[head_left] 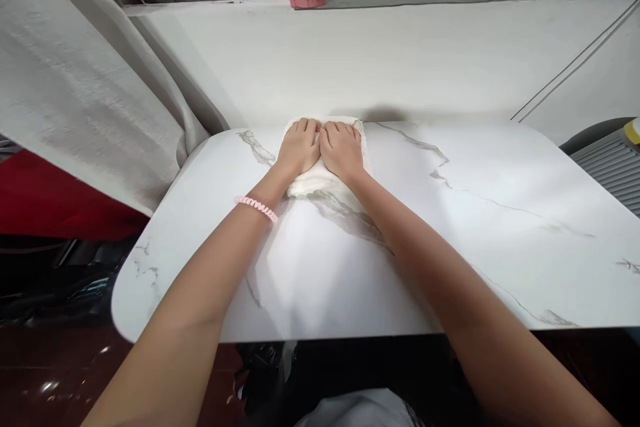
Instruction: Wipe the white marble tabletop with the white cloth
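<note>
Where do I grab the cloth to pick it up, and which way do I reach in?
I'd pinch the cloth by its near edge, coming from the person's side of the table. That puffy edge shows uncovered, while the left hand and right hand lie on the part behind it. The far edge looks trickier, close to the wall.

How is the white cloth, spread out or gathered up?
Gathered up: the white cloth is a small, thick pad under the left hand and right hand, the table showing either side. Folded or bunched, I can't tell.
</note>
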`<control>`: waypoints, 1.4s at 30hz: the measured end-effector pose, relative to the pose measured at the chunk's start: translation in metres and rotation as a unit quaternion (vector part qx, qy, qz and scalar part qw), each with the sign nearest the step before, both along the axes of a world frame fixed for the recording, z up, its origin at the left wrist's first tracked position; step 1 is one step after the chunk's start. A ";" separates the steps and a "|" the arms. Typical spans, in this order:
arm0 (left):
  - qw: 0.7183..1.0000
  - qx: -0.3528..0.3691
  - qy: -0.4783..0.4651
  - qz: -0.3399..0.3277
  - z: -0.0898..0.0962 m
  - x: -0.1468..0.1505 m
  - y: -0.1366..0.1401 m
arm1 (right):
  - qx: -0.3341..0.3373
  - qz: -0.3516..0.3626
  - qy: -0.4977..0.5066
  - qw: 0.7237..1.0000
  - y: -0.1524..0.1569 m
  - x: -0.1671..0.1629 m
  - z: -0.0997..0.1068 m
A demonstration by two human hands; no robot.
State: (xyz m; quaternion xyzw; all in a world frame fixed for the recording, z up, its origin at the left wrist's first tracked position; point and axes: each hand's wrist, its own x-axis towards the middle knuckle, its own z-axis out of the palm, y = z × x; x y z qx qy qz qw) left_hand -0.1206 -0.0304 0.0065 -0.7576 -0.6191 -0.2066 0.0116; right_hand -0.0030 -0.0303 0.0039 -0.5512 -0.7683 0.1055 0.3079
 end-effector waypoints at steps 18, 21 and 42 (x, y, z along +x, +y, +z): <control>1.000 -0.010 0.014 -0.019 -0.009 -0.022 0.027 | 0.026 0.005 -0.039 0.999 0.019 -0.017 0.001; 0.999 -0.020 0.029 -0.021 -0.008 -0.025 0.002 | 0.044 -0.010 -0.034 0.998 -0.008 -0.018 0.000; 0.998 -0.043 0.048 0.000 -0.002 -0.066 -0.252 | -0.062 0.183 0.087 0.977 -0.218 -0.040 0.013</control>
